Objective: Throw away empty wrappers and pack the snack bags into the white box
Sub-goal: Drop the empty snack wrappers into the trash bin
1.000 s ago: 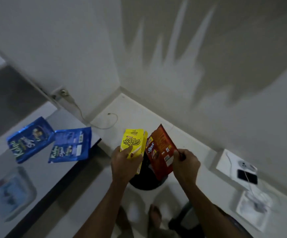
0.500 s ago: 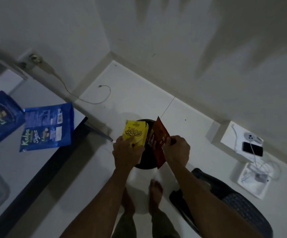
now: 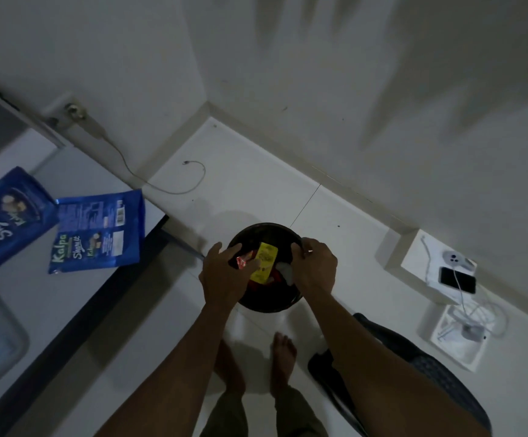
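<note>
Yellow wrapper [image 3: 264, 263] lies in the black bin [image 3: 267, 228] on the floor, long axis running near to far, between my two hands. A red wrapper [image 3: 244, 261] sits just left of it, under my left hand [image 3: 224, 274]. Left fingers spread and relaxed over the bin, holding nothing. Right hand [image 3: 314, 268] curled at the bin's right rim; grip unclear. Two blue snack bags [image 3: 97, 230] wait on the bench [image 3: 51, 304], well to the left, nearer my left hand. White box not seen.

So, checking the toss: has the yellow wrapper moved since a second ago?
Yes. The yellow wrapper left the left hand and dropped into the black bin.
</note>
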Available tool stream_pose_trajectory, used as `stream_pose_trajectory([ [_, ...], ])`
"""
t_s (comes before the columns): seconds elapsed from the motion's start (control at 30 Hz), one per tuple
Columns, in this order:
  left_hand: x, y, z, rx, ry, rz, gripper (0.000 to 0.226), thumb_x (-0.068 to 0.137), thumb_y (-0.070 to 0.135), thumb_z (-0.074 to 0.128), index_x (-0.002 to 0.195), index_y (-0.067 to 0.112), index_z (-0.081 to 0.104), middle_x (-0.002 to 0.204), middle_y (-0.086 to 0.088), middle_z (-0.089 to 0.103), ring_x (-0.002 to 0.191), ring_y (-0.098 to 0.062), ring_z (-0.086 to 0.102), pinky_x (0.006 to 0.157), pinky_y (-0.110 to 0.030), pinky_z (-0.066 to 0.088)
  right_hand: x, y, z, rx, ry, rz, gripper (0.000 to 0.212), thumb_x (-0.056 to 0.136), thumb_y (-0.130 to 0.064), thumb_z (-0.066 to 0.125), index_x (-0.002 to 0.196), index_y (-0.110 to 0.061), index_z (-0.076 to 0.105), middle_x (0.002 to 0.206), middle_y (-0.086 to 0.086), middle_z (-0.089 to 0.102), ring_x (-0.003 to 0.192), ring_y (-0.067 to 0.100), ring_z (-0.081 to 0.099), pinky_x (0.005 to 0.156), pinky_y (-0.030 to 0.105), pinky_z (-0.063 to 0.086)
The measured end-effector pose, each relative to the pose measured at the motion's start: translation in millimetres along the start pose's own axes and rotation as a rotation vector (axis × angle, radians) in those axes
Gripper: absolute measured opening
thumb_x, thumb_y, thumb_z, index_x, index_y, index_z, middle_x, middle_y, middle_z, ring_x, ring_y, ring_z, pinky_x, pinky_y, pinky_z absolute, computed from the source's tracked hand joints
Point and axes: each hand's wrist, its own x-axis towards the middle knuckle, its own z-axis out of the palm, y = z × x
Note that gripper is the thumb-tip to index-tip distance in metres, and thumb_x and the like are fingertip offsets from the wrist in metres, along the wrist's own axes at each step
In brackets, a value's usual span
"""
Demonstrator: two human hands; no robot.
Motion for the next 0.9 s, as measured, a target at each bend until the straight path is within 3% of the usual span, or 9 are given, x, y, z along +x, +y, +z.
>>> stream_pose_trajectory([
  [0.17, -23.3, 4.7, -26.5, -0.04, 0.082, 0.003, 0.081, 0.06, 0.077, 0.057, 0.123, 0.027, 0.066, 0.143, -0.008, 0.05, 0.121, -0.032, 0.054, 0.101, -0.057, 0.042, -23.4, -23.4, -23.9, 0.032, -0.019, -0.084, 0.032, 0.094, -0.027, 0.062, 0.121, -0.011, 0.068, 0.118, 0.009, 0.068, 0.114, 0.026, 0.061, 0.089, 0.024, 0.039],
  [0.3, -51.7, 17.2, -56.3, -0.096, 0.1, -0.008, 0.067, 0.069, 0.063, 0.067, 0.126, 0.027, 0.063, 0.141, -0.005, 0.05, 0.129, -0.023, 0.047, 0.105, -0.044, 0.042, -49.4, -46.8, -47.8, 0.1, -0.031, -0.171, 0.025, 0.091, -0.022, 0.064, 0.111, -0.01, 0.072, 0.109, 0.009, 0.072, 0.106, 0.026, 0.064, 0.086, 0.023, 0.039],
  [0.43, -79.7, 19.7, -96.9, -0.242, 0.238, 0.015, 0.057, 0.07, 0.051, 0.077, 0.116, 0.019, 0.069, 0.115, -0.008, 0.067, 0.103, -0.025, 0.064, 0.093, -0.042, 0.052, -74.1, -70.1, -58.5, 0.16, -0.082, -0.287, 0.025, 0.089, -0.027, 0.068, 0.108, -0.011, 0.074, 0.101, 0.006, 0.075, 0.098, 0.024, 0.069, 0.093, 0.03, 0.05],
  [0.5, -93.6, 19.8, -121.6, -0.256, 0.266, 0.006, 0.052, 0.073, 0.043, 0.081, 0.117, 0.019, 0.069, 0.112, -0.007, 0.068, 0.098, -0.02, 0.065, 0.09, -0.026, 0.052, -86.7, -86.3, -59.3, 0.197, -0.141, -0.31, 0.027, 0.089, -0.028, 0.068, 0.11, -0.011, 0.073, 0.101, 0.004, 0.074, 0.095, 0.019, 0.068, 0.089, 0.024, 0.047],
  [0.57, -105.2, 12.8, -145.0, -0.27, 0.323, 0.001, 0.048, 0.074, 0.036, 0.082, 0.116, 0.016, 0.07, 0.114, -0.002, 0.067, 0.095, -0.01, 0.061, 0.075, 0.001, 0.041, -98.8, -102.7, -54.7, 0.227, -0.197, -0.337, 0.028, 0.089, -0.028, 0.069, 0.111, -0.012, 0.072, 0.099, 0.004, 0.074, 0.088, 0.016, 0.067, 0.084, 0.02, 0.043],
  [0.6, -111.2, 7.9, -156.2, -0.282, 0.359, -0.005, 0.047, 0.074, 0.034, 0.082, 0.116, 0.015, 0.071, 0.112, 0.0, 0.067, 0.093, -0.007, 0.059, 0.068, 0.005, 0.037, -104.7, -110.5, -49.9, 0.232, -0.222, -0.357, 0.028, 0.089, -0.028, 0.07, 0.11, -0.012, 0.073, 0.097, 0.005, 0.074, 0.084, 0.015, 0.066, 0.083, 0.02, 0.043],
  [0.67, -121.9, -6.9, -177.1, -0.29, 0.435, -0.033, 0.042, 0.075, 0.032, 0.082, 0.111, 0.014, 0.072, 0.108, 0.002, 0.066, 0.093, -0.003, 0.055, 0.069, 0.003, 0.035, -115.5, -125.9, -36.6, 0.231, -0.263, -0.397, 0.027, 0.088, -0.027, 0.07, 0.11, -0.011, 0.073, 0.096, 0.004, 0.073, 0.079, 0.014, 0.064, 0.08, 0.019, 0.043],
  [0.8, -129.7, -49.9, -211.8, -0.292, 0.565, -0.106, 0.04, 0.079, 0.029, 0.079, 0.113, 0.012, 0.071, 0.121, -0.008, 0.066, 0.103, -0.014, 0.06, 0.085, -0.019, 0.043, -131.8, -157.0, 1.1, 0.212, -0.323, -0.429, 0.027, 0.087, -0.027, 0.071, 0.109, -0.011, 0.072, 0.093, 0.004, 0.072, 0.078, 0.013, 0.064, 0.079, 0.022, 0.047],
  [0.9, -121.2, -79.5, -235.3, -0.304, 0.58, -0.175, 0.041, 0.084, 0.026, 0.074, 0.122, 0.012, 0.067, 0.132, -0.01, 0.06, 0.101, -0.009, 0.056, 0.078, -0.012, 0.041, -135.8, -178.2, 34.8, 0.188, -0.34, -0.451, 0.024, 0.086, -0.026, 0.072, 0.106, -0.012, 0.072, 0.092, 0.004, 0.072, 0.083, 0.018, 0.067, 0.084, 0.03, 0.054],
])
